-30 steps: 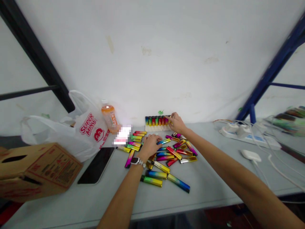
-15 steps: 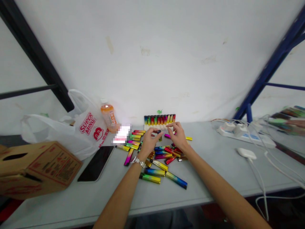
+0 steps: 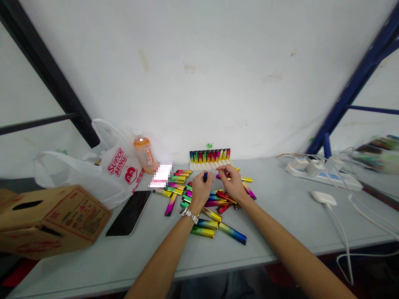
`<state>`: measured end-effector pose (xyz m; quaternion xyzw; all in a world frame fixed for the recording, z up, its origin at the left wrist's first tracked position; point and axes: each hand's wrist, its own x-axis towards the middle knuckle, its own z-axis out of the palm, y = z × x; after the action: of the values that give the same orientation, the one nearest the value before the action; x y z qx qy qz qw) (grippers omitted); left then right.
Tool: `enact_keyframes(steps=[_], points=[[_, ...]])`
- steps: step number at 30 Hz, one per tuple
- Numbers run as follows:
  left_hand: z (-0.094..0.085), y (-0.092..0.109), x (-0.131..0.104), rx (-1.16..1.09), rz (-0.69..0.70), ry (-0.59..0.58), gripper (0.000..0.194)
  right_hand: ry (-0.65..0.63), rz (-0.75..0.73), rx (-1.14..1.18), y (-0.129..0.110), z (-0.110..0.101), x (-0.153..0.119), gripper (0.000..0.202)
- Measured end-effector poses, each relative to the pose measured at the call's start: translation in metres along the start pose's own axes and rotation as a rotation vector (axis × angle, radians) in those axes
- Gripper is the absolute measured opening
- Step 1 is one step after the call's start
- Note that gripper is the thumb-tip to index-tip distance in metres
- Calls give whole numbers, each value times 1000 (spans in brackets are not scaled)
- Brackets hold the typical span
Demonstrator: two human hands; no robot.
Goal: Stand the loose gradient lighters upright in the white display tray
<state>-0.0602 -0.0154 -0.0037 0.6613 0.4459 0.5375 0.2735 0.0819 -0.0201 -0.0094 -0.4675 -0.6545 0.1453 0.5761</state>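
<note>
My left hand (image 3: 201, 189), with a metal bracelet at the wrist, is closed around a lighter (image 3: 205, 177); only its dark blue-black end shows above the fist. Just to the right, my right hand (image 3: 232, 180) has thumb and fingers pinched together. Whatever lies between those fingertips is too small to make out. Behind both hands, a row of shiny multicoloured lighters (image 3: 213, 156) stands upright in a white tray (image 3: 196, 166). Loose metallic lighters (image 3: 232, 233) lie spread under and around the hands, some partly hidden by them.
On the left are a cardboard box (image 3: 75, 214), a white plastic bag (image 3: 109, 182), a phone (image 3: 129, 214) and an orange drink bottle (image 3: 145, 153). A power strip (image 3: 324, 176) and white charger (image 3: 324, 198) with cables lie right. A wall (image 3: 212, 83) closes the back.
My left hand has turned and come slightly nearer, its lighter's end now pointing up. My right hand's fingertips have dropped a little and drawn together. The view has shifted slightly.
</note>
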Motion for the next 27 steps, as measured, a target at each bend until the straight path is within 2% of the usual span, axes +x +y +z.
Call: enact_keyframes(steps=[5, 12, 20, 27], points=[[-2, 4, 1, 65, -16, 18, 27, -7, 23, 3, 1, -1, 0, 20], [-3, 7, -3, 56, -1, -11, 42, -27, 51, 13, 2, 0, -1, 20], [-2, 2, 2, 148, -46, 0, 26, -57, 65, 21, 0, 0, -1, 22], [-3, 7, -6, 153, 15, -104, 41, -86, 109, 90, -10, 2, -3, 25]])
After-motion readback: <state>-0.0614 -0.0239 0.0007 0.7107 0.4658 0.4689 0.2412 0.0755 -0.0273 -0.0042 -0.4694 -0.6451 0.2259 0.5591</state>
